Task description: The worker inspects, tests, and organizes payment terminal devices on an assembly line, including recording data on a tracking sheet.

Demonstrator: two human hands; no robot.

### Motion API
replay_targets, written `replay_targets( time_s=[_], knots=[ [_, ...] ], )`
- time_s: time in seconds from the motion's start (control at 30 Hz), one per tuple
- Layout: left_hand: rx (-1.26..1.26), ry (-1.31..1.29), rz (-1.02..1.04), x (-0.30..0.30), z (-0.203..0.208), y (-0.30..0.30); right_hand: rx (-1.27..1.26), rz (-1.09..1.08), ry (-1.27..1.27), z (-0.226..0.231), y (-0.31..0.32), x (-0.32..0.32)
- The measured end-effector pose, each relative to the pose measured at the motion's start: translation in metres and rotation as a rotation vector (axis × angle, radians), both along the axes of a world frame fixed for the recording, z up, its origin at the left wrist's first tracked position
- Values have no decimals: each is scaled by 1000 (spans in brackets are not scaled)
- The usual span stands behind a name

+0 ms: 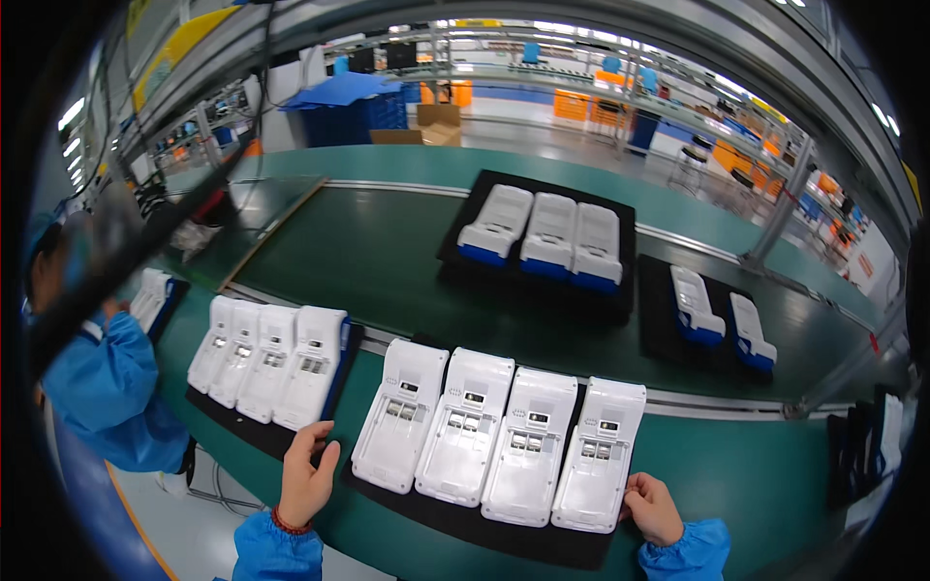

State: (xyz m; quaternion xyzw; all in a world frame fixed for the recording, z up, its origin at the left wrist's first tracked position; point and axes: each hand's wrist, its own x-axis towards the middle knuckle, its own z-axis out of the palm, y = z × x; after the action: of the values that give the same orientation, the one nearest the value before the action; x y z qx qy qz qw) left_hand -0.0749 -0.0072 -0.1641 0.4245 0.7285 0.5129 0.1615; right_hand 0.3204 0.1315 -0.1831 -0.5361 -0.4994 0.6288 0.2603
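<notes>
Devices (528,465) are lying between two hands: the right hand (654,508) is curling at the rightmost one's edge, its grip unclear; the left hand's (310,474) grip is parting, holding nothing. A black mat (523,544) is carrying all four on the table (765,465).

**Dressed in Blue**

The left hand (308,481) is bare, and a dark reddish bracelet of small round beads (290,525) encircles its wrist. Below this comes a bright blue, wrinkled fabric sleeve (277,552), gathered at its end. The right hand (655,507) is also bare, with a matching bright blue, gathered fabric sleeve (686,555).
</notes>
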Motion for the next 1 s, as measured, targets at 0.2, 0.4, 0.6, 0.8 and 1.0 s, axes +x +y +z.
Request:
replay_targets(
  time_s=[0.2, 0.4, 0.6, 0.8, 1.0],
  knots=[
    [-123, -413, -161, 54, -18, 9, 31, -75, -76, -2, -13, 67],
    [125, -326, 97, 5, 8, -10, 292, 257, -814, 50, -21, 110],
    [111, 351, 953, -227, -7, -127, 39, 590, 101, 159, -9, -85],
    [-136, 40, 730, -321, -39, -107, 57, 516, -44, 43, -19, -314],
    [-271, -186, 735, -355, -41, -81, 22, 322, 134, -40, -33, -416]
  ],
)
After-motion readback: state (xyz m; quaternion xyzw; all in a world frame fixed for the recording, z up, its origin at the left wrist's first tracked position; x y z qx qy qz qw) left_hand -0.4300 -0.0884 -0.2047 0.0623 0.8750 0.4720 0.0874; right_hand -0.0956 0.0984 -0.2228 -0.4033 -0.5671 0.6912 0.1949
